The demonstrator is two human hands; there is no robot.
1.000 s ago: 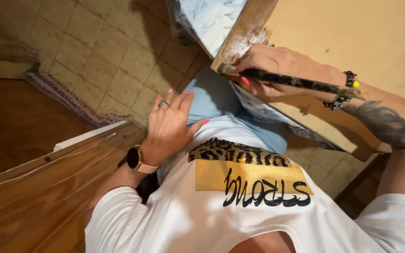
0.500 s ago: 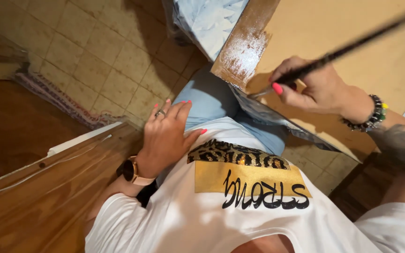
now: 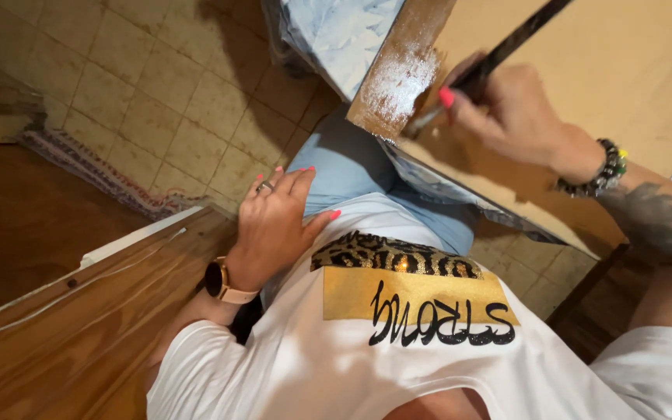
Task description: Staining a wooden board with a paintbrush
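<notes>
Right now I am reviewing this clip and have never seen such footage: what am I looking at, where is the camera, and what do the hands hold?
The one camera sits on a person's head and looks down their own body, so the white shirt fills the bottom. The left hand, with a ring and a watch, rests flat on the thigh and holds nothing. The right hand, with a beaded bracelet, grips a thin dark brush. Its tip touches a wooden board, near a whitish patch. Below are a tiled floor and a wood surface.

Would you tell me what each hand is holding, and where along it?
The right hand grips a dark paintbrush low on its handle, near the bristles. The left hand holds nothing and rests flat on the thigh.
</notes>
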